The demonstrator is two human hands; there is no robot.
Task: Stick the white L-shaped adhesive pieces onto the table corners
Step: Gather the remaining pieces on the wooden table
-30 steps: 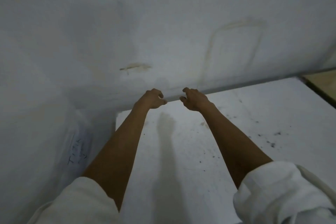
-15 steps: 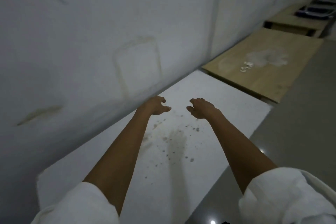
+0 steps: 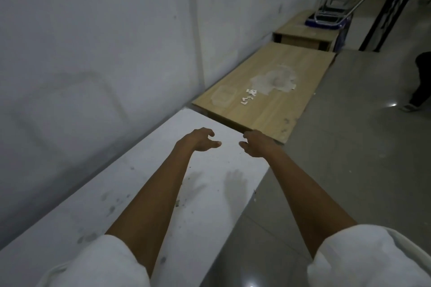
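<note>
Both arms reach forward, white sleeves pushed up past the elbows. The left hand (image 3: 198,141) hangs just short of the light wooden table (image 3: 268,112), fingers loosely curled, palm down, nothing in it. The right hand (image 3: 257,144) sits right beside it, in front of the wooden table's near edge. Its fingers are loosely curled too, and it also holds nothing. The thumbs point toward each other with a small gap between them.

The small white L-shaped adhesive pieces (image 3: 248,96) lie in a loose cluster on top of the wooden table, around its middle, well away from both hands. A clear plastic container (image 3: 222,98) rests on the wooden table on the wall side of the pieces. A crumpled clear plastic sheet (image 3: 275,79) lies just beyond them.

A white tabletop (image 3: 130,170), speckled with dark marks, butts against the wooden table's near end, beneath the hands. A smaller wooden desk (image 3: 303,32) stands past the wooden table's far end, with an upturned metal-legged chair (image 3: 331,14) on it. Grey floor (image 3: 349,158) runs along the wooden table's open side, where another person's dark-clothed leg (image 3: 422,81) shows.
</note>
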